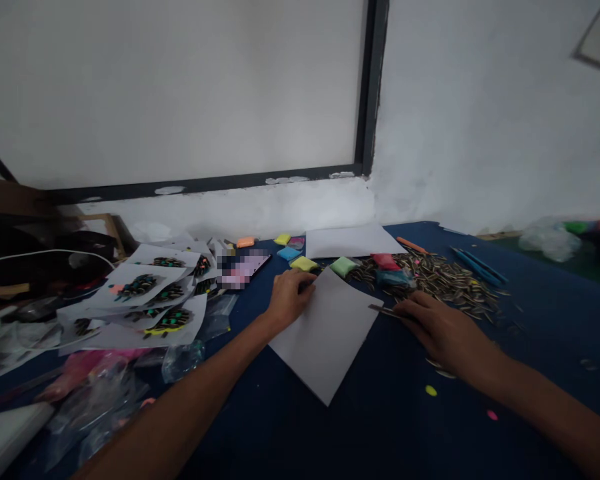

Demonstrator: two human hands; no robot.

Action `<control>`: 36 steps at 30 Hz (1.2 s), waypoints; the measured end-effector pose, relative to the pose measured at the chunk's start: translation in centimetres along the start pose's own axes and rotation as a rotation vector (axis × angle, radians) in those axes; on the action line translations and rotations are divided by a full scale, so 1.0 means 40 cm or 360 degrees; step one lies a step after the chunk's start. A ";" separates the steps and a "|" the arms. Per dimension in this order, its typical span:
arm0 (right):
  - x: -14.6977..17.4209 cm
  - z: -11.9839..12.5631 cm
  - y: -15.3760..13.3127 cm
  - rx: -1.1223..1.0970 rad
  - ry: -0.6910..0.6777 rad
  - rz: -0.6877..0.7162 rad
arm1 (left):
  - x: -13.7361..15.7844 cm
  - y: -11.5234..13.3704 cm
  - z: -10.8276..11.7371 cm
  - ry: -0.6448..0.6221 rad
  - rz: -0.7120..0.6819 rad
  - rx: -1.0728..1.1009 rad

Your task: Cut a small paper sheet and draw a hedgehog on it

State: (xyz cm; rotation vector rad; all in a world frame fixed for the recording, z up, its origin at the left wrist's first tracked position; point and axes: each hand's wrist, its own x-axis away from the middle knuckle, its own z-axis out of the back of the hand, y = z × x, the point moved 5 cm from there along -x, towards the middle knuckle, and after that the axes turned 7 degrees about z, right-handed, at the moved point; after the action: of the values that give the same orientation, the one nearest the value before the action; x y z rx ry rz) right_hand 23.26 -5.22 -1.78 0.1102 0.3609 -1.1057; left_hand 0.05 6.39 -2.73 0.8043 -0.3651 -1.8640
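A blank white sheet of paper (330,333) lies at an angle on the blue table in front of me. My left hand (291,298) is at its upper left edge, fingers curled and closed on the sheet. A thin, flat, dark metal strip (384,309) is pinched in my right hand (443,331), its tip reaching over the paper's right edge. Whether it is a blade or another tool I cannot make out. Just beyond the right hand spreads a pile of striped sunflower seeds (450,280). Small packets in yellow (304,264), green (344,267) and red (384,261) lie behind the sheet.
At left, white sheets bearing seed figures (173,320) overlap beside plastic bags (105,393) and a phone (245,268). More white paper (353,241) lies at the back near the wall. Blue tweezers (477,267) and an orange tool (411,245) lie by the seeds.
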 end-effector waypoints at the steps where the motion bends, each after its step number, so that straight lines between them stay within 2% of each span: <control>1: 0.000 0.002 -0.001 -0.0005 0.0011 0.0001 | 0.001 0.002 0.001 0.0003 0.0001 -0.0009; 12: -0.003 -0.002 -0.002 0.0010 -0.0093 -0.0028 | -0.008 -0.013 -0.004 -0.0051 0.0044 0.0174; 18: -0.003 0.007 -0.006 0.0000 0.0015 -0.0020 | -0.007 -0.009 0.001 -0.0008 -0.0019 0.0220; 24: -0.007 0.029 -0.006 0.0039 0.0151 -0.0048 | -0.007 -0.020 0.000 0.0085 0.0004 0.0476; 30: -0.009 0.051 0.003 -0.0082 0.0344 -0.0187 | -0.006 -0.018 0.008 0.0119 0.0071 0.0660; 36: -0.017 0.058 0.022 -0.0419 0.0247 -0.0519 | -0.003 -0.012 0.012 0.0124 0.0040 0.0698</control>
State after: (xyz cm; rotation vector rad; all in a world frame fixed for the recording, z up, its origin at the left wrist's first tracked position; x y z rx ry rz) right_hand 24.30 -4.88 0.55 -0.1004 0.6776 -1.3635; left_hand -0.58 6.65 -2.60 1.1559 -0.7466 -1.7450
